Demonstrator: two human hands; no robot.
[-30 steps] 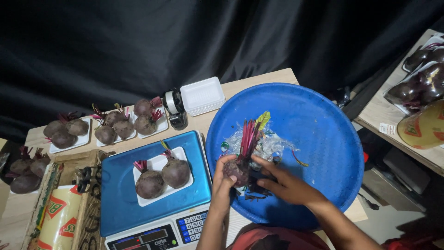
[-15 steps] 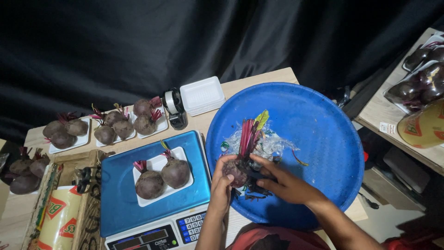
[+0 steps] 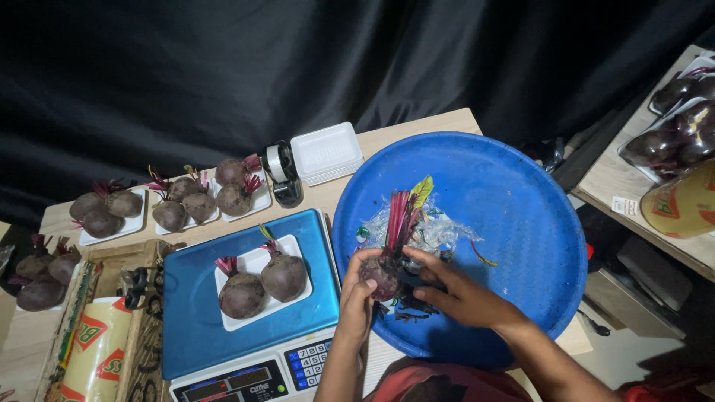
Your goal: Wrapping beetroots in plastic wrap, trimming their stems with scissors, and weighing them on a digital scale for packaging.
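While over the blue basin, beetroot gripped in left hand, right hand pinching its base

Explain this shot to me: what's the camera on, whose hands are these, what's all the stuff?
There is no machine here: the camera sits on a person's head and looks down at their own two bare hands. The left hand and right hand together hold one beetroot with red stalks over a big blue round tub, above plastic scraps and trimmings. To the left stands a blue weighing scale with a white tray carrying two beetroots. Behind it on the wooden table lie more trays of beetroots, a tape dispenser and a stack of empty white trays. A roll of wrapping film lies at the lower left.
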